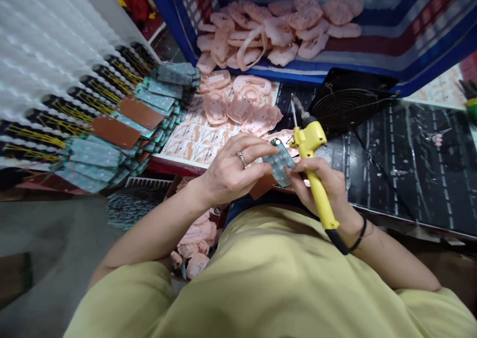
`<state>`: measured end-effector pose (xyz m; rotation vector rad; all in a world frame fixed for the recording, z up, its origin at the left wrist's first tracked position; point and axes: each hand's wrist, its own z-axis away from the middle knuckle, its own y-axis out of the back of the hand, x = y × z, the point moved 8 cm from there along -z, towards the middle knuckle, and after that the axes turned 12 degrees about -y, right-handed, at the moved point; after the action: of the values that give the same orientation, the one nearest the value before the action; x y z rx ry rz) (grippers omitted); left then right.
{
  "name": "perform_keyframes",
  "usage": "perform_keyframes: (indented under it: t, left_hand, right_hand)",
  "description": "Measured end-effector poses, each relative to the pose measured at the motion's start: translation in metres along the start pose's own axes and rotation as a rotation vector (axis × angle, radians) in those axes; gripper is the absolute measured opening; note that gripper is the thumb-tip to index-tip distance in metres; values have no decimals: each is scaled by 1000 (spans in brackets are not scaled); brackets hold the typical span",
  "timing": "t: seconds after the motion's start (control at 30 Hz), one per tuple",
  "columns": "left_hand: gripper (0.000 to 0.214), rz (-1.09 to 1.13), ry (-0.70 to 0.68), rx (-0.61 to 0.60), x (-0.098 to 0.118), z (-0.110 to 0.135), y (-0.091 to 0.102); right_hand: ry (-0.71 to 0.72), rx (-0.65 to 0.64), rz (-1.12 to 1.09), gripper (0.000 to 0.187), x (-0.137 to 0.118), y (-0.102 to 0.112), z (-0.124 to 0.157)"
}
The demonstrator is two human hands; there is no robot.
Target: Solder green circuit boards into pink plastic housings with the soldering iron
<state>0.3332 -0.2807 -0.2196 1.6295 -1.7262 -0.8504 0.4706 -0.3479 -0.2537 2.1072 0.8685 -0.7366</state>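
My left hand [231,169] pinches a small green circuit board [280,162] over the table edge, close to my body. My right hand [323,189] grips a yellow soldering iron [315,171] with its metal tip pointing up and away; the fingertips of this hand also touch the board's right edge. A black cord runs from the iron's handle down past my right wrist.
Stacks of green and brown circuit boards [122,124] lie at the left. Pink plastic shells [238,102] lie on the table ahead, and more are heaped on a striped cloth [283,30] behind. A black fan [348,104] stands at the right. More pink shells [194,243] lie below the table.
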Motion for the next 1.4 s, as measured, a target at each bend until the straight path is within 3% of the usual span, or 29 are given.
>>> perform_keyframes:
  t: [0.1, 0.2, 0.27, 0.37, 0.5, 0.63, 0.83, 0.97, 1.13, 1.27, 1.33, 1.4]
  left_hand:
    - [10, 213, 195, 195, -16, -3, 9]
    - [23, 431, 609, 409, -48, 10, 4]
    - [36, 562, 825, 457, -67, 18, -7]
    - [45, 717, 966, 418, -87, 17, -22]
    - [41, 799, 999, 207, -97, 7, -40]
    - [39, 785, 966, 1, -92, -5, -60]
    - [41, 804, 966, 0, -93, -8, -67]
    - [44, 847, 1007, 53, -96, -1, -60]
    - [52, 961, 1007, 175, -95, -9, -58]
    - [51, 972, 961, 198, -95, -22, -64]
    - [46, 956, 923, 145, -95, -28, -70]
    - [37, 932, 863, -1, -93, -35, -79]
  right_hand:
    - [42, 14, 8, 20, -1, -1, 4]
    - [142, 31, 38, 18, -7, -2, 10]
    - [218, 13, 50, 24, -9, 2, 14]
    - [243, 4, 117, 33, 3, 17, 12]
    - [286, -38, 373, 18, 36, 30, 0]
    - [412, -182, 507, 20, 55, 14, -16]
    - [413, -408, 631, 23, 83, -32, -48]
    - [392, -511, 637, 23, 96, -45, -53]
    - [364, -502, 660, 20, 87, -35, -37]
    - [335, -436, 597, 19, 73, -20, -24]
    - [338, -337, 530, 17, 64, -6, -21]
    - [337, -234, 435, 14, 56, 12, -16]
